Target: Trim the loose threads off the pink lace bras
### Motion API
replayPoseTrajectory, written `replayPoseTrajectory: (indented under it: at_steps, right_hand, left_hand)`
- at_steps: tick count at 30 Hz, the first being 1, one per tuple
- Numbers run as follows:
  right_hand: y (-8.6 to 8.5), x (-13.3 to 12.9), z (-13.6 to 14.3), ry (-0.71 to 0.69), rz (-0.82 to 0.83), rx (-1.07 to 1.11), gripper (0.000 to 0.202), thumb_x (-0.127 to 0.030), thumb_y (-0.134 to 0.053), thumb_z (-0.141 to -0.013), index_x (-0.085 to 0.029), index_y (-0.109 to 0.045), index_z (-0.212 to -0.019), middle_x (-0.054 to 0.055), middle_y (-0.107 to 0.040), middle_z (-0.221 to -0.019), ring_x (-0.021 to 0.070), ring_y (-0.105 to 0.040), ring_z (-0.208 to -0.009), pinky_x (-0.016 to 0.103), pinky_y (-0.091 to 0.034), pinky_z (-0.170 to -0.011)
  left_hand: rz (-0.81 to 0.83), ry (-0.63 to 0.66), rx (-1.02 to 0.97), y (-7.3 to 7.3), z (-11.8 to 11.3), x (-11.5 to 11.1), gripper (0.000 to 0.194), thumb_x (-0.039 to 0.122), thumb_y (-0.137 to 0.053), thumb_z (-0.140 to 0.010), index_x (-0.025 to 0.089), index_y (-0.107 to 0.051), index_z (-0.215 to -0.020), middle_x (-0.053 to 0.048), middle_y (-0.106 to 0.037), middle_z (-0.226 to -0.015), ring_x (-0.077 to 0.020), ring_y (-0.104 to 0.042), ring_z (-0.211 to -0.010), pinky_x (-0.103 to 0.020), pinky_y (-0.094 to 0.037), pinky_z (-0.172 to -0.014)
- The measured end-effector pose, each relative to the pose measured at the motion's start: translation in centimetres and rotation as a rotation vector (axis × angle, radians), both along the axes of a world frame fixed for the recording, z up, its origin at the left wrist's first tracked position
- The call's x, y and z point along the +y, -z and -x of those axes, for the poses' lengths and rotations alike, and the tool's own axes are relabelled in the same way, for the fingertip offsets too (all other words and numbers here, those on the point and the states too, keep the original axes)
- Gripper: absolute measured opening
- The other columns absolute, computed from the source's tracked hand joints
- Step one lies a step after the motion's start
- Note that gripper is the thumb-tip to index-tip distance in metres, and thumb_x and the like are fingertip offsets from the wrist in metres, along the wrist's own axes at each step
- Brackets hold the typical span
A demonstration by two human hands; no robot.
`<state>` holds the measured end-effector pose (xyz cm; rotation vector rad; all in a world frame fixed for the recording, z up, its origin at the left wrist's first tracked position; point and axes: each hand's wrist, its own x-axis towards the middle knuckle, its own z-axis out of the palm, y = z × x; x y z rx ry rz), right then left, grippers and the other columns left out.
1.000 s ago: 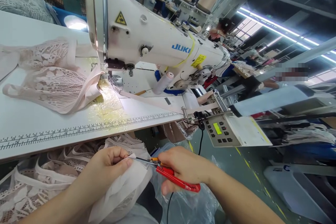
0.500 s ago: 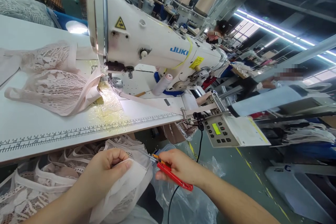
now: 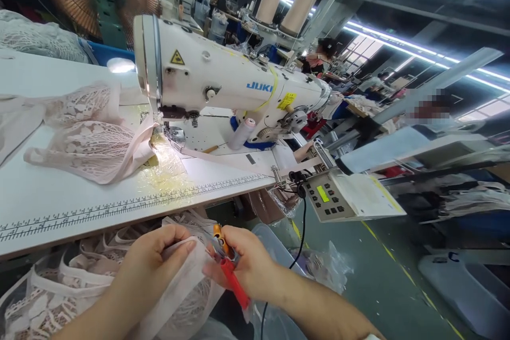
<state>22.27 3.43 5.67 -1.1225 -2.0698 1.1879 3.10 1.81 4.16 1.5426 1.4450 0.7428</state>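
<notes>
Below the sewing table's edge, my left hand (image 3: 153, 265) pinches the edge of a pale pink lace garment (image 3: 175, 289) between thumb and fingers. My right hand (image 3: 253, 263) is closed around small scissors (image 3: 234, 282) with red and orange handles. Their blades sit close to the garment's edge, just right of my left fingers; whether they touch the cloth I cannot tell. Another pale pink lace piece (image 3: 93, 143) lies on the table with its right end at the needle area of a white sewing machine (image 3: 223, 71).
More lace garments (image 3: 59, 292) are heaped below the table (image 3: 79, 202), which has a printed ruler. A control box (image 3: 329, 199) hangs at the table's right end, with a black cable (image 3: 302, 234) running down. A thread cone (image 3: 243, 133) stands behind. Plastic film (image 3: 330, 268) lies below right.
My right hand has moved left with the scissors, nearer to my left hand, and the scissors have turned steeper. The camera view has shifted slightly. My left hand keeps its pinch.
</notes>
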Motion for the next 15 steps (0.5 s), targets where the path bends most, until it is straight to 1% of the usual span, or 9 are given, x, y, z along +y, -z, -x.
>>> replayPoseTrajectory:
  at_steps: [2, 3, 5, 7, 8, 9, 11, 13, 15]
  right_hand:
    - [0.3, 0.1, 0.3, -0.012, -0.030, -0.005, 0.028, -0.032, -0.057, -0.076, -0.020, -0.035, -0.062, -0.006, -0.037, -0.058, 0.0086, -0.031, -0.052, 0.020, -0.027, -0.047]
    - [0.3, 0.2, 0.4, -0.026, -0.066, -0.013, 0.027, -0.029, -0.055, -0.076, -0.021, -0.034, -0.061, -0.006, -0.036, -0.057, 0.0085, -0.030, -0.051, 0.020, -0.027, -0.047]
    - [0.4, 0.7, 0.2, -0.029, -0.173, -0.055, 0.027, -0.025, -0.054, -0.074, -0.021, -0.031, -0.059, -0.005, -0.036, -0.056, 0.0090, -0.030, -0.050, 0.021, -0.026, -0.047]
    - [0.2, 1.3, -0.2, -0.002, -0.207, -0.120, 0.023, -0.023, -0.053, -0.076, -0.021, -0.036, -0.061, -0.004, -0.043, -0.058, 0.0103, -0.036, -0.052, 0.022, -0.029, -0.048]
    - [0.0, 1.5, -0.5, 0.014, -0.177, -0.149, 0.019, -0.024, -0.053, -0.078, -0.020, -0.041, -0.064, -0.002, -0.047, -0.060, 0.0111, -0.040, -0.053, 0.022, -0.032, -0.049]
    - [-0.3, 1.7, -0.7, 0.023, -0.127, -0.172, 0.014, -0.024, -0.052, -0.080, -0.020, -0.046, -0.068, -0.001, -0.052, -0.063, 0.0118, -0.044, -0.054, 0.022, -0.035, -0.051]
    - [-0.5, 1.8, -1.3, 0.029, -0.028, -0.197, 0.011, -0.027, -0.053, -0.083, -0.019, -0.052, -0.076, 0.001, -0.058, -0.067, 0.0126, -0.049, -0.056, 0.023, -0.039, -0.052]
    - [-0.3, 1.7, -1.6, 0.039, -0.001, -0.209, 0.011, -0.028, -0.056, -0.081, -0.019, -0.052, -0.075, 0.002, -0.061, -0.069, 0.0127, -0.051, -0.055, 0.023, -0.040, -0.051]
    - [0.6, 1.5, -1.7, 0.018, -0.032, -0.214, 0.013, -0.025, -0.059, -0.077, -0.020, -0.049, -0.071, 0.003, -0.063, -0.073, 0.0133, -0.053, -0.057, 0.023, -0.042, -0.052]
  left_hand:
    - [-0.106, 0.004, 0.079, 0.4, 0.0, -0.2, 0.024, 0.035, -0.047, -0.083, 0.022, -0.061, -0.068, 0.000, -0.066, -0.061, -0.0192, -0.064, -0.060, -0.028, -0.051, -0.056]
    - [-0.205, -0.017, 0.109, 0.7, 0.0, -0.5, 0.021, 0.034, -0.048, -0.084, 0.022, -0.062, -0.075, -0.001, -0.069, -0.068, -0.0193, -0.066, -0.064, -0.028, -0.053, -0.058]
    - [-0.480, -0.063, 0.195, 1.4, 0.0, -1.3, 0.024, 0.033, -0.050, -0.087, 0.020, -0.061, -0.104, -0.007, -0.072, -0.099, -0.0227, -0.068, -0.092, -0.032, -0.056, -0.076]
    - [-0.716, -0.081, 0.329, 2.0, 0.1, -2.5, 0.045, 0.031, -0.051, -0.088, 0.018, -0.044, -0.131, -0.014, -0.057, -0.132, -0.0275, -0.053, -0.121, -0.042, -0.048, -0.098]
    - [-0.770, -0.061, 0.400, 2.2, 0.1, -3.2, 0.050, 0.029, -0.051, -0.089, 0.017, -0.038, -0.136, -0.015, -0.049, -0.139, -0.0286, -0.045, -0.129, -0.045, -0.042, -0.104]
    - [-0.782, -0.025, 0.456, 2.4, 0.2, -4.0, 0.051, 0.027, -0.049, -0.089, 0.017, -0.036, -0.138, -0.015, -0.044, -0.144, -0.0285, -0.040, -0.133, -0.046, -0.037, -0.108]
    - [-0.759, 0.053, 0.531, 2.8, 0.7, -5.5, 0.050, 0.024, -0.048, -0.089, 0.019, -0.039, -0.138, -0.011, -0.042, -0.146, -0.0268, -0.038, -0.135, -0.043, -0.032, -0.112]
    - [-0.741, 0.129, 0.575, 3.4, 1.7, -7.0, 0.050, 0.025, -0.050, -0.087, 0.021, -0.043, -0.136, -0.009, -0.045, -0.145, -0.0260, -0.041, -0.133, -0.039, -0.034, -0.111]
    - [-0.701, 0.125, 0.570, 4.5, 3.4, -8.4, 0.051, 0.027, -0.055, -0.085, 0.026, -0.045, -0.135, -0.007, -0.049, -0.142, -0.0263, -0.048, -0.127, -0.037, -0.041, -0.106]
